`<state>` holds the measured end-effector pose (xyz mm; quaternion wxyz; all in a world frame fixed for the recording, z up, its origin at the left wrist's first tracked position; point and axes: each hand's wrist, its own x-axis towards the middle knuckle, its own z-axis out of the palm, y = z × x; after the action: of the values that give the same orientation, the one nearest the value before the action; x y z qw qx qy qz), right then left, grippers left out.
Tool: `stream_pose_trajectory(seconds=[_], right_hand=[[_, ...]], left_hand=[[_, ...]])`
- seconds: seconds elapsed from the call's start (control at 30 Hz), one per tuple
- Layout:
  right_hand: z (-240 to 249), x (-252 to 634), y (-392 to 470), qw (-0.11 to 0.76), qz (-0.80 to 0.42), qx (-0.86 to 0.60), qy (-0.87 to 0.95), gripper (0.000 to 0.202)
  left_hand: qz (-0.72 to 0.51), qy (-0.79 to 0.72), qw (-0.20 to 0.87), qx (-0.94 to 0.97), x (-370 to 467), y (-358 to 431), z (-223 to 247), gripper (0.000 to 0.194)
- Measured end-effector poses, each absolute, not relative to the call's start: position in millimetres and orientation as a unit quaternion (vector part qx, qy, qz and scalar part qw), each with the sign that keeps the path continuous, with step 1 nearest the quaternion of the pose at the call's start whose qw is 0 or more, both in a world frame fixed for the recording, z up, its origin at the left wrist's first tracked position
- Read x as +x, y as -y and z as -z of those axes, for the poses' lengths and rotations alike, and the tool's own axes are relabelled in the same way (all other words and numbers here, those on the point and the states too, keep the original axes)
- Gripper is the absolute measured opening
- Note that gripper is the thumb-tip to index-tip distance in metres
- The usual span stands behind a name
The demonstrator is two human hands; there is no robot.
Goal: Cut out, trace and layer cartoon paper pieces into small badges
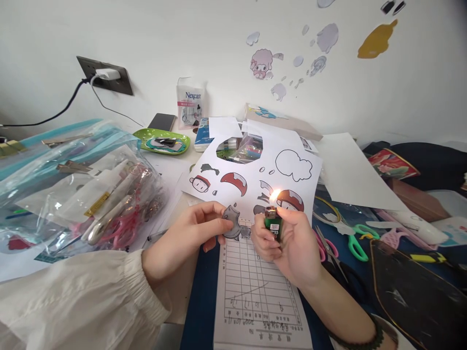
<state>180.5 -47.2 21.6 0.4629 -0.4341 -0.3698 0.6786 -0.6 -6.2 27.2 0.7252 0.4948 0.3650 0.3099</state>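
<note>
Between the thumb and fingers of my left hand (207,224) is a small grey paper cutout (232,223) with a curved, notched outline. My right hand (288,240) grips a green lighter (273,227) upright, thumb at its top. A flame (276,195) burns above the lighter, to the right of the cutout and apart from it. Under both hands lies a printed form sheet (255,287) with a grid and handwriting. Behind them a white sheet (292,136) carries printed cartoon shapes and has a large hole cut in it.
On the left lies a clear plastic bag (120,199) of tools. A green tray (164,138) and a Nexcare packet (191,104) are at the back. To the right are green-handled scissors (359,243), pink-handled scissors (332,248) and a dark pouch (416,291).
</note>
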Motion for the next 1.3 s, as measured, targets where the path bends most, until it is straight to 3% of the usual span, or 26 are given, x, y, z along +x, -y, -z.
stream_pose_trajectory(seconds=[1.3], right_hand=[[-11.9, 181.9, 51.3, 0.393, -0.644, -0.404, 0.517, 0.043]], left_hand=[[-0.274, -0.333, 0.734, 0.524, -3.0, 6.1, -29.6, 0.029]])
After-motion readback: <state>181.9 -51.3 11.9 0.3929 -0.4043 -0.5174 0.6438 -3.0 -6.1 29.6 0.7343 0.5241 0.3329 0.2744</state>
